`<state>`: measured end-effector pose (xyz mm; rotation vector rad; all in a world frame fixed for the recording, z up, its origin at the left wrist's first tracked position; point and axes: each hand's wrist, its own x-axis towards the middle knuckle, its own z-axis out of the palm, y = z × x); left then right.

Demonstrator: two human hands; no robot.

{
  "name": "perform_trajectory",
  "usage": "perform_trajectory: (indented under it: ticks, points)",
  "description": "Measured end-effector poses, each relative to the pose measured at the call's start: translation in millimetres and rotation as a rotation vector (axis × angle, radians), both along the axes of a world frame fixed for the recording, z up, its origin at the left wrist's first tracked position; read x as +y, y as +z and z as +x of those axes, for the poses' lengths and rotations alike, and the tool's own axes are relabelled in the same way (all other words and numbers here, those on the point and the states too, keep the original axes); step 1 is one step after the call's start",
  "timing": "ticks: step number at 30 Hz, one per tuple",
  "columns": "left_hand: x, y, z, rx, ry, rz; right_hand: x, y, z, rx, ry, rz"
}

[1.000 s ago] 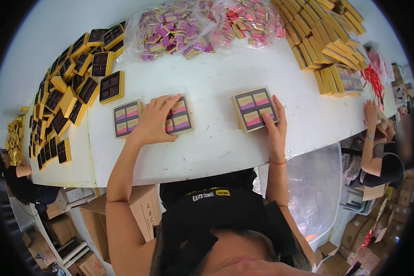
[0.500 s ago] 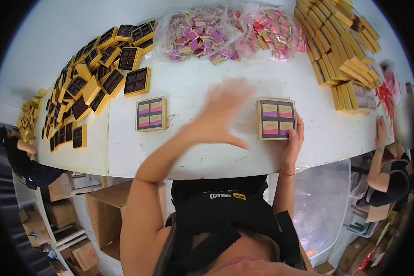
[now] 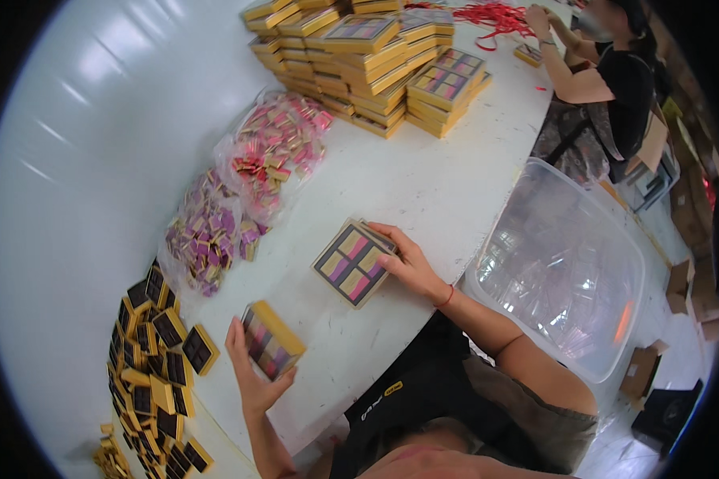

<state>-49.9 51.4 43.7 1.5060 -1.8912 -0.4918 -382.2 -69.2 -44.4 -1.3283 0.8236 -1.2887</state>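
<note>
My left hand [image 3: 256,389] grips a gold-edged chocolate box [image 3: 273,339] by its side, tilted up from the white table. Pink and purple pieces fill its dark tray. Farther to the right, my right hand [image 3: 414,262] is closed on the edge of a second filled chocolate box [image 3: 350,263], thumb on top and fingers round the far side. Pink and purple wrapped pieces sit in its compartments. Another edge peeks out under this box; what it belongs to is mostly hidden.
Opened boxes with dark trays [image 3: 168,327] are heaped at the left. Clear bags hold purple pieces [image 3: 208,231] and pink-red pieces [image 3: 280,136]. Filled boxes [image 3: 367,72] are stacked at the back. A person [image 3: 607,72] works beside red ribbons [image 3: 495,17]. A clear plastic bin [image 3: 559,271] stands off the table's edge.
My view has swung toward the right. My left hand, empty and blurred before, now holds the filled box that lay on the table. My right hand still holds its box.
</note>
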Motion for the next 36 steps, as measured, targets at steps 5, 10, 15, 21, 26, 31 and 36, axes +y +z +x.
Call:
perform_trajectory:
  ticks: [5,10,15,21,26,31,36]
  points:
    - [-82.2,21.1,-122.6,-0.259,-0.210,-0.080,-0.1,-7.0,-5.0,-0.108,-0.020,-0.135]
    - [-94.7,0.7,-127.6,0.209,-0.335,0.045,10.7,-11.8,-7.1,-0.163,-0.062,-0.193]
    - [-67.7,-35.0,-156.9,1.255,-0.002,0.602,52.0,-2.9,16.8,-0.131,-0.350,-0.012]
    - [-155.1,-36.9,-222.6,1.300,-0.224,0.781,-20.0,-0.7,-31.8,-0.228,-0.372,0.116]
    - [-252.5,-42.1,-307.8,1.221,-0.166,0.902,-112.2,13.0,-131.6,-0.364,-0.291,0.223]
    - [-294.9,-49.0,-366.3,1.297,-0.264,0.882,-94.7,-14.8,-166.8,-0.172,-0.443,0.184]
    - [-324.4,-64.9,-362.8,1.669,-0.315,0.519,-80.7,-45.8,-162.4,-0.254,-0.506,0.014]
